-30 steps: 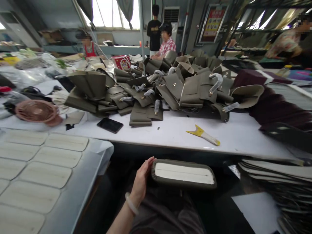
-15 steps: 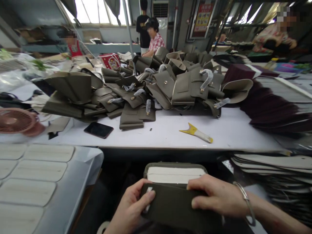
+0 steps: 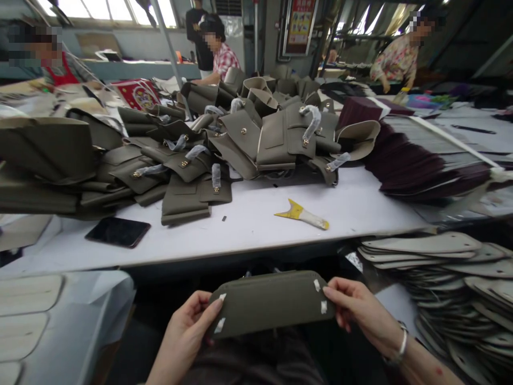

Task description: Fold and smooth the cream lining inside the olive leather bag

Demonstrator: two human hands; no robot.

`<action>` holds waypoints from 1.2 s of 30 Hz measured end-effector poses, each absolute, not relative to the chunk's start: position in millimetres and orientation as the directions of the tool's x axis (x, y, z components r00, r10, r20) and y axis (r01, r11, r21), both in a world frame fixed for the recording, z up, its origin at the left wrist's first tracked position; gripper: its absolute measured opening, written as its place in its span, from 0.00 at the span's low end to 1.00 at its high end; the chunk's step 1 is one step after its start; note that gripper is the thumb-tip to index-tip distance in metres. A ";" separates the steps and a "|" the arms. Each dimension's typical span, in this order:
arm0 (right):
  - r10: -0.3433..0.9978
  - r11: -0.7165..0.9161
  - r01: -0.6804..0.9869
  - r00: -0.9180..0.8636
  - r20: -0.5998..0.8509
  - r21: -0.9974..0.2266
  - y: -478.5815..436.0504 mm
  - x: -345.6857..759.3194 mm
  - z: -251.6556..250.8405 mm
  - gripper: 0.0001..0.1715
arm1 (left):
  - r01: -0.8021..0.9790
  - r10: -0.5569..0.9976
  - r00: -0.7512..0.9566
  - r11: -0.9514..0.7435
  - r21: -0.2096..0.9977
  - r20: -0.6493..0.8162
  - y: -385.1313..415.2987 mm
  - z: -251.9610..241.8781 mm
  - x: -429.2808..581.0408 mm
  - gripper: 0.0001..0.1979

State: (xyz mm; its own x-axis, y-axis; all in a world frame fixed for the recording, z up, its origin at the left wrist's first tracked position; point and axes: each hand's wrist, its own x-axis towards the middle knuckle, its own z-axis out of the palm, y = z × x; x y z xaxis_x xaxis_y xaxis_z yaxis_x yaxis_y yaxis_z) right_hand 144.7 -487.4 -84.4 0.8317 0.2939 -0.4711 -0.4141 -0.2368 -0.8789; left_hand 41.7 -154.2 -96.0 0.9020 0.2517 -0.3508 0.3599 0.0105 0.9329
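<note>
Held up over my lap is an olive-grey bag panel [image 3: 272,305], long and flat with rounded upper corners. Small whitish tabs [image 3: 324,307] show near both of its ends. My left hand [image 3: 186,323] pinches the left end, thumb on the face and fingers behind. At the opposite end, my right hand [image 3: 358,302] grips the edge between thumb and fingertips, with a bracelet [image 3: 402,342] on that wrist. What lies behind the panel is mostly hidden.
Olive-grey bag pieces [image 3: 276,139] are heaped on the white table [image 3: 248,235], with a phone [image 3: 118,231] and a yellow scraper-like tool [image 3: 302,214] in front. Pale panels [image 3: 24,331] lie left; stacked pieces [image 3: 436,251] stand right. Several people are behind the table.
The panel now faces me nearly level, with tabs showing at both ends; the cream surface behind it is out of sight. My right hand has moved to its right end. The view has shifted right.
</note>
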 end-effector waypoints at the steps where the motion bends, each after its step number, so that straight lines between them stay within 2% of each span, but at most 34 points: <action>1: 0.264 -0.231 -0.407 0.848 -0.460 -0.884 -487.9 145.1 -87.9 0.28 | 0.391 0.279 0.888 -0.039 0.920 -0.366 -152.5 -97.1 44.1 0.28; 3: 0.212 -0.222 -0.392 0.875 -0.436 -0.893 -489.3 147.4 -94.1 0.28 | 0.421 0.335 0.869 -0.110 0.901 -0.365 -151.0 -99.4 48.0 0.30; 6: 0.158 -0.208 -0.394 0.890 -0.428 -0.895 -488.9 151.5 -99.8 0.29 | 0.402 0.372 0.865 -0.112 0.909 -0.337 -149.6 -107.8 52.8 0.29; 11: 0.111 -0.192 -0.437 0.880 -0.461 -0.879 -484.6 154.3 -102.3 0.31 | 0.449 0.330 0.838 0.038 0.893 -0.435 -144.9 -124.1 57.1 0.27; 19: 0.114 -0.059 -0.575 0.808 -0.578 -0.816 -488.8 153.3 -112.2 0.31 | 0.490 0.318 0.774 0.247 0.836 -0.548 -150.6 -113.4 57.4 0.28; 25: 0.096 -0.036 -0.610 0.786 -0.610 -0.791 -493.8 154.3 -128.4 0.25 | 0.479 0.355 0.773 0.218 0.850 -0.526 -150.1 -113.1 60.0 0.28; 36: 0.046 0.008 -0.646 0.762 -0.645 -0.763 -491.0 153.4 -130.0 0.25 | 0.516 0.383 0.736 0.216 0.829 -0.558 -148.5 -115.4 63.1 0.29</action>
State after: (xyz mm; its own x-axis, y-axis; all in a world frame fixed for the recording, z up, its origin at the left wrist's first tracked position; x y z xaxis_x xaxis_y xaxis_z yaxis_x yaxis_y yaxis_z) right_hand 153.4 -491.0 -130.0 0.7625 0.0463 -0.6454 -0.6463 0.0082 -0.7630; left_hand 63.1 -148.5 -115.4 0.7364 0.3827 -0.5579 0.5157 0.2162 0.8290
